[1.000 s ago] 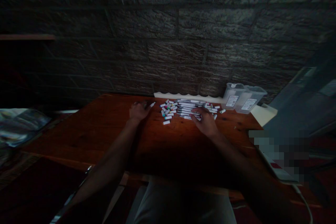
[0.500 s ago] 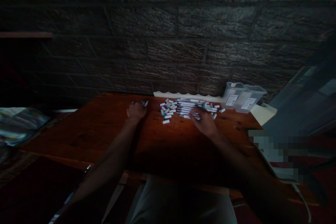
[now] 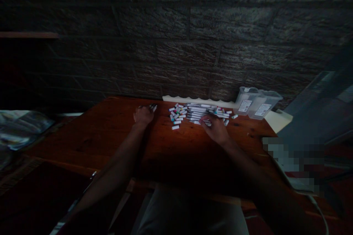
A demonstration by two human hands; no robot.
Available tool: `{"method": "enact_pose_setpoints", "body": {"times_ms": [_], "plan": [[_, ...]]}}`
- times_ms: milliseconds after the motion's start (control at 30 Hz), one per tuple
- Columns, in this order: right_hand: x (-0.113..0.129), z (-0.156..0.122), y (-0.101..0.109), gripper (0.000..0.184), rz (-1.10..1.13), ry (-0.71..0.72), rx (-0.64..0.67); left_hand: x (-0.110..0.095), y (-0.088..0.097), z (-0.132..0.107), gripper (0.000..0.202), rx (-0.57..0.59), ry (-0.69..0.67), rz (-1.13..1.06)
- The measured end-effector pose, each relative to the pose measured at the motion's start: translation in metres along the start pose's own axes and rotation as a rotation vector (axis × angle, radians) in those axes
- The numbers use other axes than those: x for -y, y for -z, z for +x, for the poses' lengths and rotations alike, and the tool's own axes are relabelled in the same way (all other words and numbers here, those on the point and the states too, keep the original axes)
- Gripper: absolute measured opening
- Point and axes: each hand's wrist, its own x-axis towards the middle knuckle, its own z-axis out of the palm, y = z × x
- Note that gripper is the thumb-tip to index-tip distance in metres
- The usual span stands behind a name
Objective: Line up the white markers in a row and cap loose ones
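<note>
My left hand [image 3: 143, 115] rests on the wooden table, its fingers closed around a few uncapped markers [image 3: 153, 107] whose ends stick out to the right. My right hand [image 3: 216, 127] reaches over the near edge of a row of white uncapped markers [image 3: 197, 109], with its fingers pinched on a marker there. The markers lie side by side, dark tips to the left. Left of them is a loose pile of white caps [image 3: 176, 113] with coloured ends; more caps [image 3: 226, 122] lie to their right. One cap [image 3: 175, 127] sits apart, nearer me.
Two clear plastic cases [image 3: 255, 104] with labels stand at the table's back right. A white wavy-edged strip [image 3: 198, 100] runs along the stone wall [image 3: 171, 51]. A pale sheet [image 3: 278, 120] lies by the right edge, near a blurred-out object [image 3: 284, 154] with a cable.
The view has shifted slightly. Both hands stay in nearly the same places, the left on its markers and the right at the row.
</note>
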Motion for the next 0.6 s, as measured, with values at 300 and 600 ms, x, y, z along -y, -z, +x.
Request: {"method": "enact_pose_setpoints", "body": {"times_ms": [300,600], "plan": [[0.001,-0.001,-0.001,0.01,-0.008,-0.016,0.017,-0.007,-0.001,-0.004,0.036,-0.022,-0.124,0.056],[0.001,0.0,0.0,0.011,-0.008,-0.029,0.061,-0.017,-0.007,-0.009,0.029,0.032,-0.427,-0.086]]}}
